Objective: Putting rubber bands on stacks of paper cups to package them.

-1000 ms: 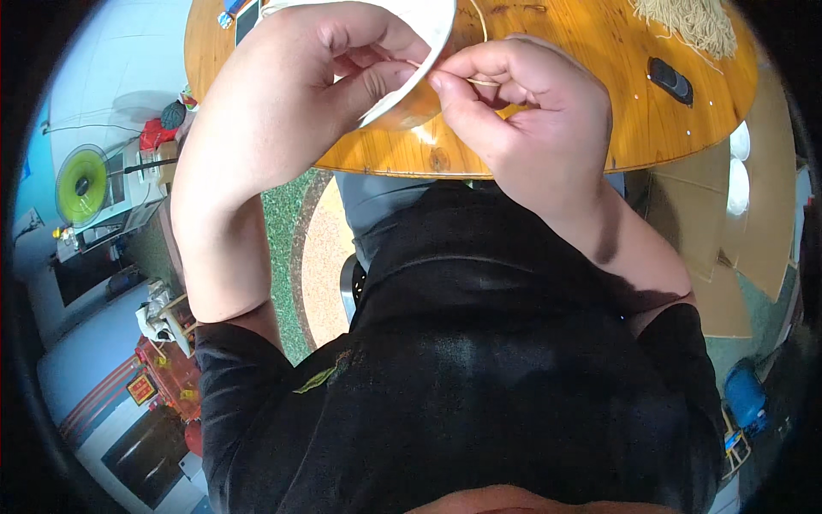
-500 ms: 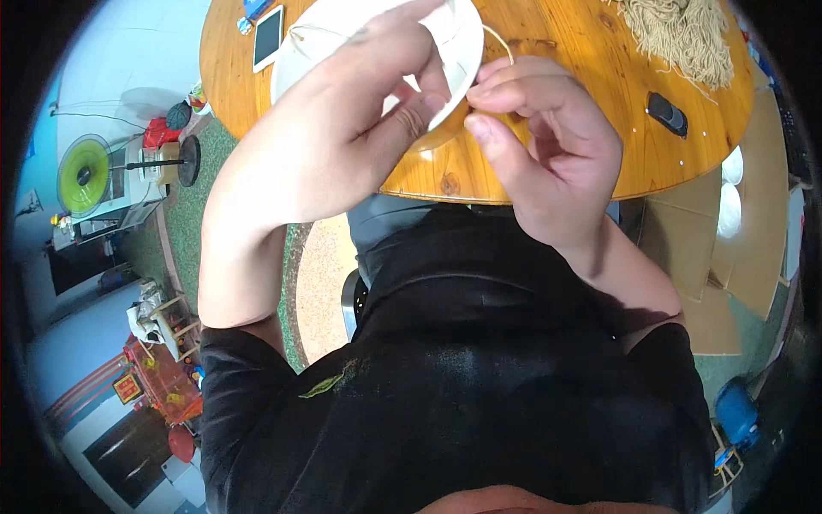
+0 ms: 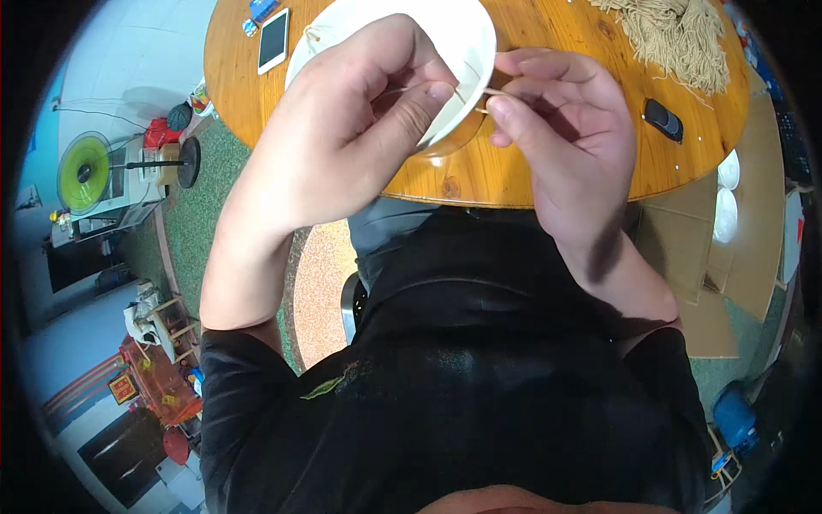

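Note:
A white bowl-shaped piece [image 3: 475, 38] is held tilted over the round wooden table, its rim towards my right. My left hand [image 3: 342, 141] reaches across the piece's hollow, thumb and fingers pinched together at a thin beige string [image 3: 460, 94]. Just outside the rim my right hand [image 3: 582, 128] is closed in a pinch on the string where it comes out at the piece's edge. Its other fingers are loosely curled. A small knot of string [image 3: 313, 34] shows at the left edge of the piece. My left hand covers much of the hollow.
A white phone [image 3: 274, 41] lies on the table [image 3: 445, 182] at the left. Tangled beige yarn [image 3: 685, 43] is heaped at the far right, with a small black device [image 3: 664, 120] in front of it. Flattened cardboard [image 3: 685, 248] and white bowl-like pieces [image 3: 726, 214] are on the floor.
The bowl-shaped piece and both hands have shifted slightly right and nearer. The string's raised loop is gone; a short straight length now runs from the rim to my right fingers.

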{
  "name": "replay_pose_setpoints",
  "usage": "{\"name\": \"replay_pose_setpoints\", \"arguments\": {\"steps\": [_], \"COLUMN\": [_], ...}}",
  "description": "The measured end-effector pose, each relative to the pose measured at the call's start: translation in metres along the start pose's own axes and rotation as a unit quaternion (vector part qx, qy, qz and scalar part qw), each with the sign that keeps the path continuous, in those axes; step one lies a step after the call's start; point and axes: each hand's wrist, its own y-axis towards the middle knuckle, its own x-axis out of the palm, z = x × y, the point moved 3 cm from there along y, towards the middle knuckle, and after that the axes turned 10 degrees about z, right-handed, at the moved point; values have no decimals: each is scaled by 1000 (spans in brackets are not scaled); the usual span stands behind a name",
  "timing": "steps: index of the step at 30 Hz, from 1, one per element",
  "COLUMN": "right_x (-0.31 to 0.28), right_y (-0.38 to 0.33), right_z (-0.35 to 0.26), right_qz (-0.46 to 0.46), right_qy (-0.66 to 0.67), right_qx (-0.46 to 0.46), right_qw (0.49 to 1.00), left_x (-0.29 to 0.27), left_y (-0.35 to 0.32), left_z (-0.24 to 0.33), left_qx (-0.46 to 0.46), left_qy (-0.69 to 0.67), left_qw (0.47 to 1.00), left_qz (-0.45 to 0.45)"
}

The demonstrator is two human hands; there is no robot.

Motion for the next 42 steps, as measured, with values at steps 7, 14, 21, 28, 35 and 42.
{"name": "replay_pose_setpoints", "arguments": {"steps": [7,14,21,28,35,42], "right_x": [7,10,0,-7,-6,-1], "right_y": [3,1,1,-2,-5,-11], "right_z": [-12,-17,-9,-2,-8,-7], "right_qz": [-36,-34,7,25,9,19], "right_qy": [-81,-191,-20,74,31,-144], "right_qx": [-23,19,159,231,189,-50], "right_qw": [996,981,987,970,981,988], "left_x": [2,8,8,12,18,18], "left_y": [-7,-6,-6,-3,-8,-4], "left_z": [10,16,25,26,25,26], "left_qx": [97,150,264,361,390,350], "left_qy": [38,70,160,264,354,291], "left_qw": [993,984,945,882,833,879], "left_qz": [52,71,105,148,169,141]}}
